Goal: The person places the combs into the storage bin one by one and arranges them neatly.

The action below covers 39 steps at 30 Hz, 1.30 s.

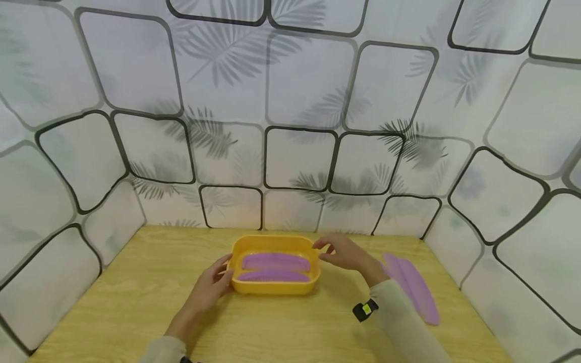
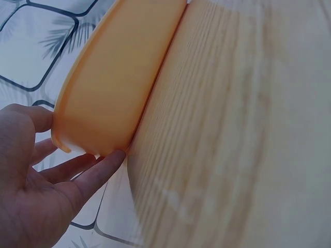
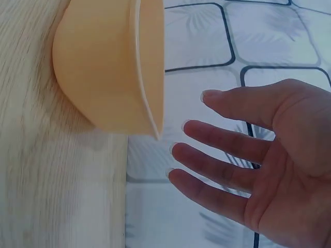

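Note:
A yellow plastic basin [image 1: 277,288] sits on the wooden table, with two purple combs inside: a rear comb [image 1: 276,261] and a front comb [image 1: 272,276], whose fine teeth show. My left hand [image 1: 211,287] touches the basin's left end. In the left wrist view, the left fingers [image 2: 98,173] stretch along the basin's outer wall [image 2: 111,77] down toward its base, while the thumb lies near the rim. At the right end, my right hand [image 1: 343,253] hovers by the rim. The right wrist view shows this hand [image 3: 258,160] holding nothing, fingers spread apart from the basin [image 3: 98,62].
Purple comb-like pieces [image 1: 419,292] lie on the table [image 1: 272,333] at the right, partly behind the right forearm. A patterned curtain [image 1: 299,156] surrounds the table at the back and sides. Each wrist wears a strap; a small black device [image 1: 364,309] shows on the right one.

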Each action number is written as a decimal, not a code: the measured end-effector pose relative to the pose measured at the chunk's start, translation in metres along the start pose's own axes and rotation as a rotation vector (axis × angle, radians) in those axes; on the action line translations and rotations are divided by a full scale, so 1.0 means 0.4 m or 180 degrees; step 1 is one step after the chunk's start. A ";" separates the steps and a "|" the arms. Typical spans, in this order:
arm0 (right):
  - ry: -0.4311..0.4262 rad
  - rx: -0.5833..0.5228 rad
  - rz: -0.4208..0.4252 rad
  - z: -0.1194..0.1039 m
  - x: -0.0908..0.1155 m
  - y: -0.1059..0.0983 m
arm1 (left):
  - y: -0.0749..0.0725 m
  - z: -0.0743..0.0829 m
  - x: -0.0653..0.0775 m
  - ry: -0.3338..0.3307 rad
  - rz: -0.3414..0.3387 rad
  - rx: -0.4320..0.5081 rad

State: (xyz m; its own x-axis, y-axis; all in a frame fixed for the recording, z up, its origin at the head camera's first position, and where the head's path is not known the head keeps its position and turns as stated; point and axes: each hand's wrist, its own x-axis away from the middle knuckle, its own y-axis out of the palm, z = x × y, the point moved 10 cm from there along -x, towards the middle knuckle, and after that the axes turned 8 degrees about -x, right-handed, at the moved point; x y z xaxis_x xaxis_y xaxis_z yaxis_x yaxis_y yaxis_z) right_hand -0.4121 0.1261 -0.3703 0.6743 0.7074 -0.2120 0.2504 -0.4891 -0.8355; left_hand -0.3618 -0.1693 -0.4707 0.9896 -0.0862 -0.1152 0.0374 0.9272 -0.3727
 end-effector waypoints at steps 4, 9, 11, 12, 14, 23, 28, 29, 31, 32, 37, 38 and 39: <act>0.0052 0.0014 0.0107 0.021 0.041 -0.029 | 0.003 -0.007 0.000 -0.0023 -0.0028 0.0047; 0.0258 -0.0051 0.0304 0.047 0.109 -0.075 | 0.004 -0.009 0.000 -0.0031 -0.0020 0.0096; 0.0364 -0.0098 0.0362 0.059 0.138 -0.090 | 0.004 -0.009 0.001 -0.0040 -0.0020 0.0099; 0.0407 -0.0118 0.0382 0.064 0.152 -0.095 | 0.005 -0.010 0.001 -0.0040 -0.0020 0.0092; 0.0467 -0.0132 0.0401 0.071 0.179 -0.103 | 0.004 -0.011 0.003 -0.0062 -0.0004 0.0086; 0.0659 -0.0123 0.0620 0.102 0.285 -0.143 | 0.006 -0.011 0.004 -0.0056 -0.0001 0.0098; 0.0830 -0.0025 0.0671 0.132 0.331 -0.155 | 0.003 -0.011 0.000 -0.0058 0.0007 0.0101; 0.0864 -0.0016 0.0676 0.137 0.340 -0.157 | 0.002 -0.010 0.000 -0.0059 0.0004 0.0100; 0.0943 -0.0016 0.0702 0.147 0.358 -0.161 | 0.002 -0.011 0.001 -0.0059 -0.0004 0.0088; 0.0965 -0.0017 0.0737 0.151 0.367 -0.165 | 0.002 -0.010 0.001 -0.0047 -0.0011 0.0070; 0.0921 -0.0093 0.0918 0.157 0.404 -0.189 | 0.002 -0.007 0.002 -0.0051 -0.0002 0.0054; 0.0913 -0.0118 0.0948 0.160 0.409 -0.194 | 0.002 -0.007 0.003 -0.0056 0.0000 0.0047; 0.0913 -0.0141 0.0958 0.164 0.414 -0.197 | 0.002 -0.007 0.003 -0.0070 0.0006 0.0046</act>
State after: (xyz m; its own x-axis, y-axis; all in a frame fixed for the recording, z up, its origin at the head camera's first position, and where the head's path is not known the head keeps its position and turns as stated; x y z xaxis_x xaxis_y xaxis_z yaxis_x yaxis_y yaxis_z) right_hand -0.3656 0.3151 -0.3729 0.8866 0.3617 -0.2885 0.0379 -0.6782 -0.7339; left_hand -0.3609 -0.1698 -0.4737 0.9925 -0.0765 -0.0957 0.0373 0.9326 -0.3591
